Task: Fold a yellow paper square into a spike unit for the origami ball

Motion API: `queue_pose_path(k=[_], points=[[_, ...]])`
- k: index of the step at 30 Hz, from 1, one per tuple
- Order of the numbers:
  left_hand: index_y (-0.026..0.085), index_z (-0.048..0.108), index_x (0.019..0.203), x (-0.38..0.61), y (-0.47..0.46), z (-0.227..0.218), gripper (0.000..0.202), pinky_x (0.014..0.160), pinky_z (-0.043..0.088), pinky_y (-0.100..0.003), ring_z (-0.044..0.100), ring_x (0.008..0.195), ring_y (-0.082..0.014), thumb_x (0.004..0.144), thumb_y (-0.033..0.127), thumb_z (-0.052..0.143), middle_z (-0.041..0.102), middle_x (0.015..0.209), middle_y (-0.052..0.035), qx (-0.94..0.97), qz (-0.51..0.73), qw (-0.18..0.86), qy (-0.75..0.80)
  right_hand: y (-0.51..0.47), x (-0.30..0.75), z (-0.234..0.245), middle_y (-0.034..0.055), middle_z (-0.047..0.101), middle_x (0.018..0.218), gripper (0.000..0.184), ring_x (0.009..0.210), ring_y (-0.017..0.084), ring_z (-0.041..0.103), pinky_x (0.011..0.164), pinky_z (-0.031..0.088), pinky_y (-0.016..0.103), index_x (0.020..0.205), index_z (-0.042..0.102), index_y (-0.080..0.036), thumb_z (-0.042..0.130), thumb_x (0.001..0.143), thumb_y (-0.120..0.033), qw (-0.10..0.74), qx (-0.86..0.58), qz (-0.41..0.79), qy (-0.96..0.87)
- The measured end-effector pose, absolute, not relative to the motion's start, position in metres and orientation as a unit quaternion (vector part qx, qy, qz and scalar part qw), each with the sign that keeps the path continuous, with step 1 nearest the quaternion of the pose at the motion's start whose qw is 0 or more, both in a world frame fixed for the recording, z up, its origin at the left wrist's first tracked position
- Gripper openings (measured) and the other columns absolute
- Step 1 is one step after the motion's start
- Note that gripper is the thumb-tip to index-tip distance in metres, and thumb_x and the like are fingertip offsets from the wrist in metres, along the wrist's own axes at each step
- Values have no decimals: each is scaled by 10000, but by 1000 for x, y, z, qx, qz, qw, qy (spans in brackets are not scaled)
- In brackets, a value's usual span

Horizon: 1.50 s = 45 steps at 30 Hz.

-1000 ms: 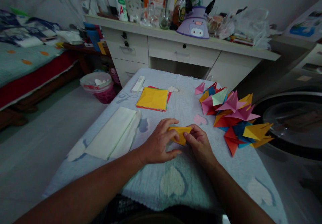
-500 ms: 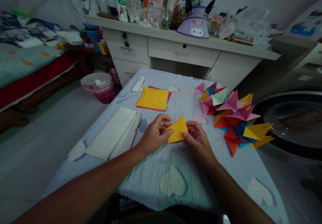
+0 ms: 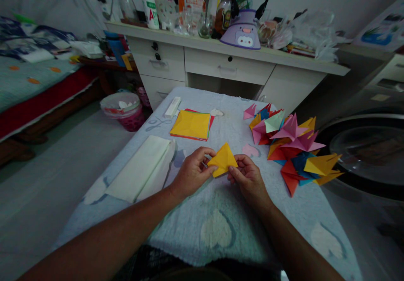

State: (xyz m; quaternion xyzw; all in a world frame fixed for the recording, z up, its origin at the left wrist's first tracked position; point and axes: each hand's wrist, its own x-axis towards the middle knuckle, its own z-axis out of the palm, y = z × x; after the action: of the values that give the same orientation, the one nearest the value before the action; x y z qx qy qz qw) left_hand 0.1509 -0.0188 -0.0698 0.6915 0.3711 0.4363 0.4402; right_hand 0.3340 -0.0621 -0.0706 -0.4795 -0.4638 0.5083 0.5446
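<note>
L hand (image 3: pixel 192 173) + R hand (image 3: pixel 248 180): fingers pinched shut on yellow folded paper (image 3: pixel 222 159), one each side, held mid-tabletop (image 3: pixel 221 226), point up. White folded cloth (image 3: pixel 142 167) to L, near. Folded paper pile (image 3: pixel 290 146) to R, apart. Farther: sheet stack (image 3: pixel 191 124), yellow on top. Beyond: cluttered desk (image 3: pixel 227 64).

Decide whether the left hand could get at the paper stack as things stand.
Probably yes: the stack lies just beyond the left hand, only bare cloth between. But it and the right hand pinch the yellow fold, so it must let go first.
</note>
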Motion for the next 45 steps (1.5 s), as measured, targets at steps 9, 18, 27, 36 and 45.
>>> queue_pose_path(k=[9,18,27,36,45], points=[[222,493,1073,151,-20,-65,358,561,433,-172,573,669,-68,763,123,641,590,1021,-2,681,439,455,369,-63,334,-71,-43,576,747,248,548,70,528,463,418,175,943,558,-222,712,790,-343,548,-483,501,-465],[208,567,964,151,-19,-66,207,665,459,-214,573,746,-99,780,133,625,592,923,8,708,441,420,357,-63,334,-70,-38,586,760,270,552,74,530,466,417,181,961,552,-221,712,786,-349,550,-484,502,-460],[179,652,871,149,-18,-60,88,692,458,-227,588,800,-118,811,122,625,607,890,-20,766,415,382,307,-63,335,-66,-53,579,771,301,548,82,547,465,428,193,1018,522,-254,703,785,-318,581,-483,480,-446],[159,676,902,147,-15,-57,102,703,482,-244,596,812,-141,806,159,643,629,885,-39,714,447,392,369,-69,335,-71,10,581,961,243,685,104,550,545,470,223,1062,552,-259,656,847,-300,601,-500,397,-481],[166,686,959,147,-16,-56,161,729,494,-244,602,852,-147,800,161,665,624,933,-50,718,455,382,362,-75,336,-66,53,558,1071,300,856,158,581,632,509,274,1216,596,-321,549,921,-289,538,-513,304,-596]])
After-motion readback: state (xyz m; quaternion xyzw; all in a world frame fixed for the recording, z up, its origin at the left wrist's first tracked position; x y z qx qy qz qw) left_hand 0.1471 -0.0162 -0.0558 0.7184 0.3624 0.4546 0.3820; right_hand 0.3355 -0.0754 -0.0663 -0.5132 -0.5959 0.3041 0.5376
